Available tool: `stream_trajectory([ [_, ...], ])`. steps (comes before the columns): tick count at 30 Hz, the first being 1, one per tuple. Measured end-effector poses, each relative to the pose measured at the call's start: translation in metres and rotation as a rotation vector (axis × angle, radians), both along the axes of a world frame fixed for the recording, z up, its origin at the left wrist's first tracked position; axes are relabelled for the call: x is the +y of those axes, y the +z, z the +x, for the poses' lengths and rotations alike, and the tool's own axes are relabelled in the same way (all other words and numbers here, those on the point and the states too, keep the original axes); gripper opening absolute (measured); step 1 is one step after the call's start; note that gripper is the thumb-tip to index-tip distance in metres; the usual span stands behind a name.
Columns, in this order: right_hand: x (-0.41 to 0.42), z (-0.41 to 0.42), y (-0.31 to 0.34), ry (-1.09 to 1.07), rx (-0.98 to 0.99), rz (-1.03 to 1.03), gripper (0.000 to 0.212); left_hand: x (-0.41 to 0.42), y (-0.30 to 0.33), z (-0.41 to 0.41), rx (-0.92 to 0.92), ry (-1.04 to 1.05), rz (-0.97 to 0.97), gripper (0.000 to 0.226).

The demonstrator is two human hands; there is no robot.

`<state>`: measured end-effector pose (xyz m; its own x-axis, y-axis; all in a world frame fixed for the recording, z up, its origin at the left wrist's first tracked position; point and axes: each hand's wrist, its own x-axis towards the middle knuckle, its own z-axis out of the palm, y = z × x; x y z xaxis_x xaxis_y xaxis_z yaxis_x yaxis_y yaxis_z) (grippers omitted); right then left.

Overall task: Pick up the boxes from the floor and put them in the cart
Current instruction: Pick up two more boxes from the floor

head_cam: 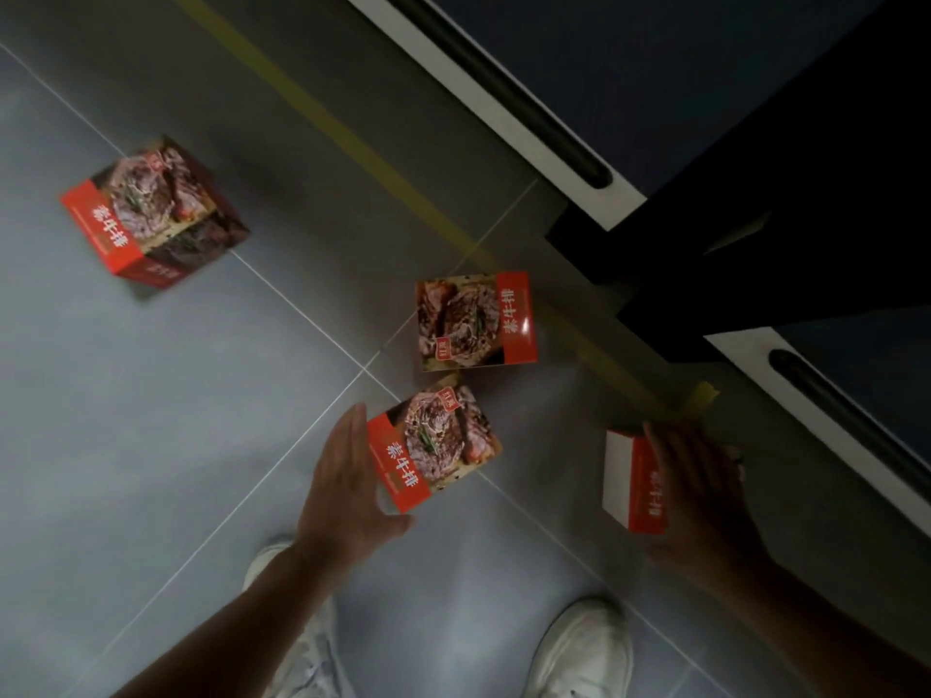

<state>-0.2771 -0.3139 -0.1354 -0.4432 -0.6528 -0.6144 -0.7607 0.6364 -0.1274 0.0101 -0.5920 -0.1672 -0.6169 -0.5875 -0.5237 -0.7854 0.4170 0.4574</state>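
Observation:
Several red boxes printed with a steak picture are in view. My left hand [347, 488] grips one box [438, 445] by its red end, just above the grey tiled floor. My right hand [700, 501] holds a second box [632, 481], whose white side faces me. A third box [476, 322] lies flat on the floor just beyond the one in my left hand. A fourth box [151, 214] sits on the floor far to the left. No cart is visible.
Dark cabinets with white edges and black bar handles [509, 88] run along the upper right. A strip of yellow tape [403, 193] crosses the floor diagonally in front of them. My white shoes [584, 652] stand at the bottom.

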Motion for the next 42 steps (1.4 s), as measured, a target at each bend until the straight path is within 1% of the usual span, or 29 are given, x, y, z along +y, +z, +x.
stream_trajectory([
  [2,0.001,0.001,-0.009,0.002,0.026,0.006,0.157,-0.001,-0.005,0.005,0.009,0.004,0.006,0.151],
  [5,-0.002,0.005,-0.013,-0.018,0.067,-0.042,0.147,0.000,-0.011,0.007,0.031,0.051,-0.001,0.154],
  [7,-0.004,0.007,-0.011,-0.024,0.092,-0.076,0.143,0.005,-0.010,0.007,0.043,0.080,-0.017,0.153],
  [10,-0.004,0.008,-0.004,-0.063,0.105,-0.125,0.143,0.018,-0.004,0.009,0.094,0.149,-0.024,0.153],
  [13,-0.009,0.011,0.005,-0.111,0.042,-0.148,0.147,0.023,-0.005,0.014,0.092,0.196,0.031,0.155],
  [17,-0.025,0.025,0.021,-0.096,-0.017,-0.258,0.143,0.019,-0.015,0.013,0.135,0.234,0.063,0.146],
  [20,-0.041,0.034,0.025,-0.095,-0.044,-0.370,0.136,0.018,-0.023,0.004,0.158,0.296,0.046,0.135],
  [22,-0.051,0.038,0.023,-0.117,-0.076,-0.389,0.139,0.019,-0.032,0.003,0.171,0.318,0.024,0.130],
  [25,-0.063,0.042,0.018,-0.109,-0.087,-0.384,0.139,0.018,-0.034,0.001,0.238,0.292,-0.020,0.121],
  [28,-0.072,0.047,0.024,-0.111,-0.097,-0.413,0.137,0.009,-0.025,0.000,0.305,0.208,-0.084,0.115],
  [31,-0.079,0.052,0.041,-0.140,-0.103,-0.435,0.139,0.001,-0.009,-0.005,0.298,0.083,-0.124,0.119],
  [34,-0.082,0.056,0.065,-0.166,-0.139,-0.440,0.143,-0.001,0.024,-0.011,0.267,0.046,-0.131,0.110],
  [37,-0.086,0.058,0.104,-0.213,-0.176,-0.444,0.147,-0.010,0.063,-0.012,0.265,0.042,-0.108,0.111],
  [42,-0.101,0.062,0.185,-0.306,-0.291,-0.438,0.146,-0.037,0.157,-0.006,0.302,0.045,-0.093,0.109],
])
